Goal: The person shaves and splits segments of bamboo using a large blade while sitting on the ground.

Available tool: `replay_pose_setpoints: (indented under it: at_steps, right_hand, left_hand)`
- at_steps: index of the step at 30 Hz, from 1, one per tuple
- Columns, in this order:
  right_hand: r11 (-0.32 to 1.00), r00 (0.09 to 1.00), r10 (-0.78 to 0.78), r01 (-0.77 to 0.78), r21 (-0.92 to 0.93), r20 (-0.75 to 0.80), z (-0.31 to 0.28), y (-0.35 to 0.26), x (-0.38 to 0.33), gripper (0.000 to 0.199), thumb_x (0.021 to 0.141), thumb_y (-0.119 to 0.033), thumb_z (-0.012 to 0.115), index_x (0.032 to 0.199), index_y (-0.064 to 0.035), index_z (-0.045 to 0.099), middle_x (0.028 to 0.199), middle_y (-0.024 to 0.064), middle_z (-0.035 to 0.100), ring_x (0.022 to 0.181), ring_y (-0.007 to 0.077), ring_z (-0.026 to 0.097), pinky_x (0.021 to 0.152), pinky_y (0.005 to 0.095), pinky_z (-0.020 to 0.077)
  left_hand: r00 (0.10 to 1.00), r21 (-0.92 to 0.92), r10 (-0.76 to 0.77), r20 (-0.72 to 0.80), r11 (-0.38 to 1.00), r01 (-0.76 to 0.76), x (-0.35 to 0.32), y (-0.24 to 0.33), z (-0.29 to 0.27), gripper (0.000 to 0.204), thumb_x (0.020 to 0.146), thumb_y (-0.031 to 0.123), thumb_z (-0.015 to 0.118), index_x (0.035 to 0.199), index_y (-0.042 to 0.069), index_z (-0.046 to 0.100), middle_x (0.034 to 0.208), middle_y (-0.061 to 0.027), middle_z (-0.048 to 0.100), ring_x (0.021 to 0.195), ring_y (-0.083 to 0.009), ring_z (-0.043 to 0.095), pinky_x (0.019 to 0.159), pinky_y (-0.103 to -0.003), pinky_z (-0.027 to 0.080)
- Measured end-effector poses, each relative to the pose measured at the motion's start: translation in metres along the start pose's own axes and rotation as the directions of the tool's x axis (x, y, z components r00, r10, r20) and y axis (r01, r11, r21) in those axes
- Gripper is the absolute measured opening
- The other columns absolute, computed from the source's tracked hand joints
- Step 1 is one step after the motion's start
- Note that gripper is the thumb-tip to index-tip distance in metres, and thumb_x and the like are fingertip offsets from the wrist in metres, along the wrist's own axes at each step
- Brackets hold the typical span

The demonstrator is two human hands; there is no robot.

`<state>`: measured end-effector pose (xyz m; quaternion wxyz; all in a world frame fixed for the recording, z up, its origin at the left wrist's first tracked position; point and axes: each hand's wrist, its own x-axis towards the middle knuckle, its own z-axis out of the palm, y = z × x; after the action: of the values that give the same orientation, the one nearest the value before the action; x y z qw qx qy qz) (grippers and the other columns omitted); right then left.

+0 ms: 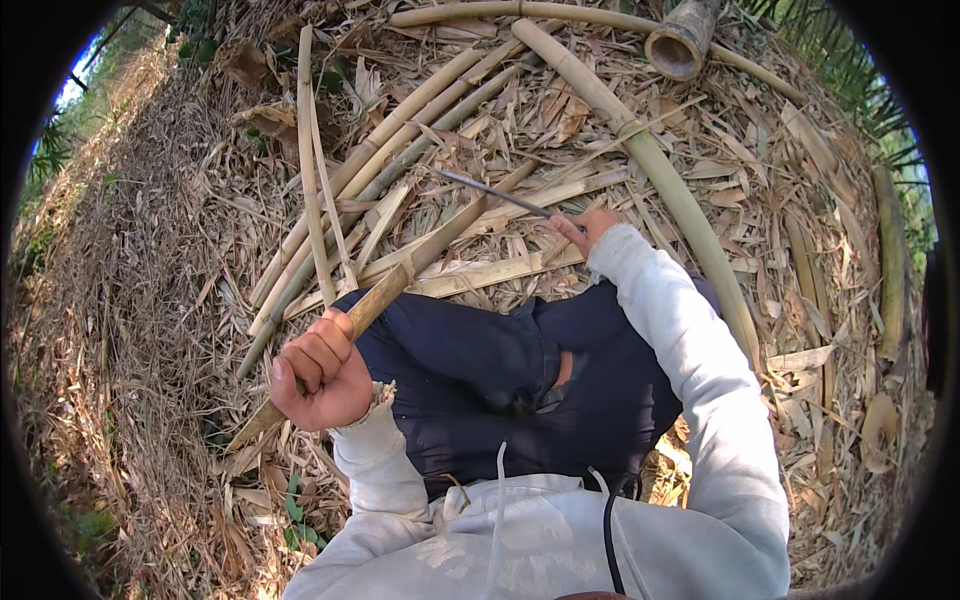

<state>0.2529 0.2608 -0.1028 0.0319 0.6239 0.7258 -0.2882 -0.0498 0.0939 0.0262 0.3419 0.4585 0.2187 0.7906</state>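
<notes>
My left hand (320, 372) is closed around a split bamboo strip (440, 245) that runs from below my fist up and to the right over my dark-trousered knee. My right hand (585, 228) grips a thin dark knife (492, 193) whose blade points up and left, lying close above the far part of the strip. Both arms wear light grey sleeves.
Dry bamboo leaves and husks cover the ground. Several long bamboo poles (660, 175) and split strips (312, 165) lie ahead of my knees. A cut hollow bamboo stump (680, 45) stands at the top right. Green growth edges the right side.
</notes>
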Motion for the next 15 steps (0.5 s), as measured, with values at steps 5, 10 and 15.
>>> replay_pose_setpoints:
  at_steps: [5,10,15]
  right_hand:
    - [0.98,0.989,0.146,-0.139,-0.141,0.037,0.008,0.021,0.046,0.082,0.088,-0.077,0.037,0.1,-0.0036,0.072,0.096,0.0231,0.069,0.094,0.0409,0.066,0.088,0.0455,0.0513]
    - [0.995,0.996,0.07,-0.074,-0.066,-0.056,0.013,0.024,0.021,0.084,0.087,-0.078,0.037,0.108,-0.0036,0.071,0.102,0.0259,0.068,0.101,0.0378,0.066,0.09,0.0448,0.0513]
    - [0.966,0.975,0.222,-0.22,-0.135,-0.001,0.023,0.057,0.055,0.08,0.087,-0.078,0.036,0.107,-0.0095,0.072,0.095,0.022,0.07,0.095,0.0393,0.066,0.087,0.0451,0.052]
  left_hand:
    - [1.0,0.034,0.004,0.001,0.999,-0.004,0.001,-0.003,0.005,0.043,0.098,0.025,0.033,0.056,0.016,0.025,0.047,0.0023,0.023,0.049,-0.0122,0.019,0.061,-0.033,0.027]
    - [0.999,0.01,0.005,-0.037,1.0,-0.005,0.001,0.002,0.001,0.043,0.098,0.024,0.034,0.057,0.017,0.025,0.047,0.0016,0.023,0.049,-0.0127,0.018,0.059,-0.034,0.025]
    - [0.999,-0.021,0.004,-0.05,1.0,-0.005,0.007,0.012,-0.009,0.045,0.098,0.026,0.033,0.055,0.016,0.024,0.047,0.0011,0.022,0.047,-0.0128,0.018,0.058,-0.034,0.024]
